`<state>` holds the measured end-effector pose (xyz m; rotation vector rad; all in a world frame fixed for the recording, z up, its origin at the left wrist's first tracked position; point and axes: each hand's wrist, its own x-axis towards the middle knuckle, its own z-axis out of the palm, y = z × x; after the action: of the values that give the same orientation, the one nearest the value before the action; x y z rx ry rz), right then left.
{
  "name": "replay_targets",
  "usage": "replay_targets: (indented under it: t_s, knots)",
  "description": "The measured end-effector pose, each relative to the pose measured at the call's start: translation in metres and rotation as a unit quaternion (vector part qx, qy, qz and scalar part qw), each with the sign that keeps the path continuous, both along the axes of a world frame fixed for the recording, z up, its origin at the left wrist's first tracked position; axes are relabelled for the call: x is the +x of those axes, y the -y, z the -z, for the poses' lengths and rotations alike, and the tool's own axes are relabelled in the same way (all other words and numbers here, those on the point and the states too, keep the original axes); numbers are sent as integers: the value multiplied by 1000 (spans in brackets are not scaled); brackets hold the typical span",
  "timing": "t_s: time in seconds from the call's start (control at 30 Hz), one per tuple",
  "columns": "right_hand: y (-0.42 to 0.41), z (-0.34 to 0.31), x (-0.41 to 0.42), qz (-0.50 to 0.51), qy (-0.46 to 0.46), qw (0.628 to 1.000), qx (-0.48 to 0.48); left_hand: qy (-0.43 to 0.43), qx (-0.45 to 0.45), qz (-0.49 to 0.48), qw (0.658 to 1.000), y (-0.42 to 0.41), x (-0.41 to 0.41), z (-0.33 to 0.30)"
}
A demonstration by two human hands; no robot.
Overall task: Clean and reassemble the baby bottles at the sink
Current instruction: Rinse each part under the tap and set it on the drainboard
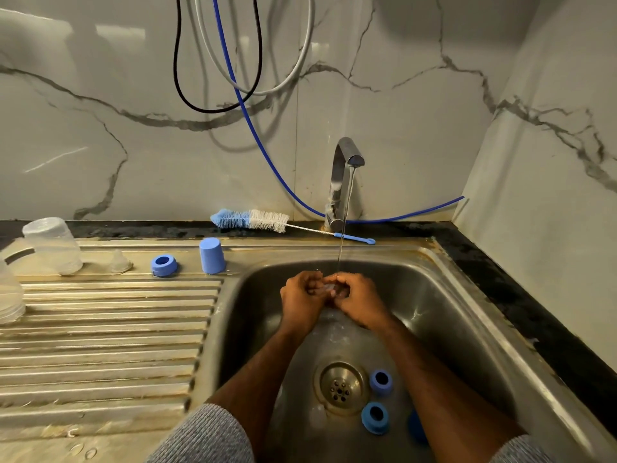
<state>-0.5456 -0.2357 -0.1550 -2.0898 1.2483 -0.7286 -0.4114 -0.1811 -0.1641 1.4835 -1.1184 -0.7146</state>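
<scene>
This is a home kitchen, seen at the washing place. A stainless steel sink [434, 295] is set into a dark stone surface [521, 295], with a ribbed draining board [110, 329] at its left side. A chrome tap [344, 182] stands behind the basin and water runs from it. The walls are covered with white marble-look panels [100, 128] with grey veins. A bottle brush [253, 220] lies at the back edge, and clear baby bottles [56, 245] with blue caps [212, 255] dry on the board (household things, not laboratory ones). Thin hoses [253, 128] hang on the wall.
</scene>
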Motion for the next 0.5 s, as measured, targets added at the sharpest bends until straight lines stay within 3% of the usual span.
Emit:
replay_targets:
  t_s: [0.1, 0.2, 0.37, 0.5]
  knots:
    - [3, 4, -2, 32, -6, 999, 7, -63, 27, 18, 998, -1, 1, -1]
    - [4, 9, -1, 104, 3, 994, -13, -21, 55, -6, 998, 0, 2, 2]
    - [0, 14, -1, 29, -123, 990, 67, 29, 96, -18, 995, 1, 7, 7]
    - [1, 10, 0, 94, -67, 992, 49, 44, 100, -7, 994, 2, 9, 11]
